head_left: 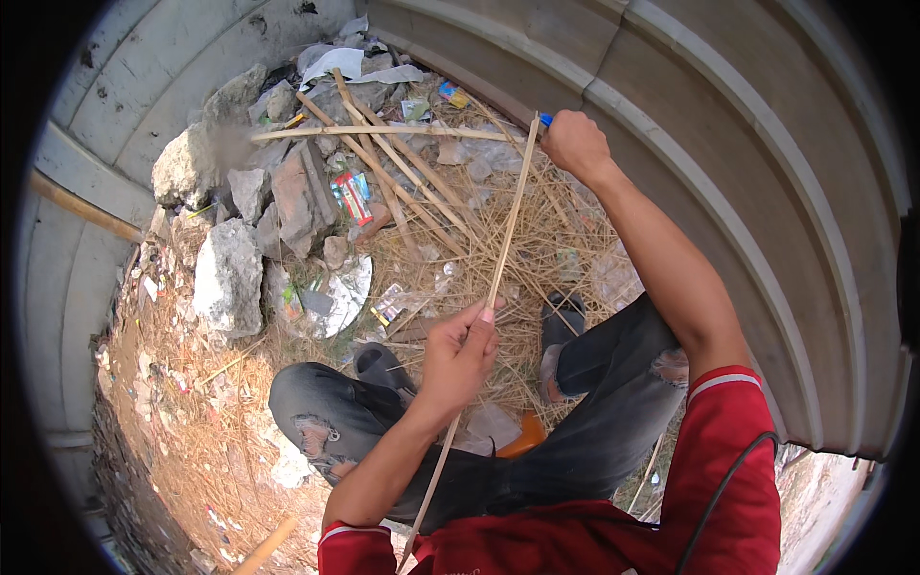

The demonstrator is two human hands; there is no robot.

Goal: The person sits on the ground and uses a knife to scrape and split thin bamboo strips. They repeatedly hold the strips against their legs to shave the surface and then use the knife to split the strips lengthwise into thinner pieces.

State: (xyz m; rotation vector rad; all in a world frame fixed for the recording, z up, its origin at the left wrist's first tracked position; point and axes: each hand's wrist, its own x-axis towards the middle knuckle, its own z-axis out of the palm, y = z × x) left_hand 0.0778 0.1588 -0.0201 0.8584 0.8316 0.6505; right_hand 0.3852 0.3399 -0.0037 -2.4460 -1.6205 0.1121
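Note:
A long, thin split bamboo strip (511, 225) runs from my lap up toward the far right. Around its middle, my left hand (460, 359) is closed, with the thumb laid along the strip. My right hand (577, 146) is a fist at the strip's far end, gripping a small blue tool (545, 119). Only a bit of blue shows, so I cannot tell its kind. Beyond the hands, several bamboo sticks (383, 163) lie crossed on the ground, with a pale strip (383, 131) lying across them.
Rubble stones (230, 273) and litter lie at the left. Thin shavings (537, 230) cover the ground around my sandalled feet. A corrugated metal wall (709, 163) curves along the right; pale panels (91, 182) stand at the left. An orange object (522, 436) lies between my legs.

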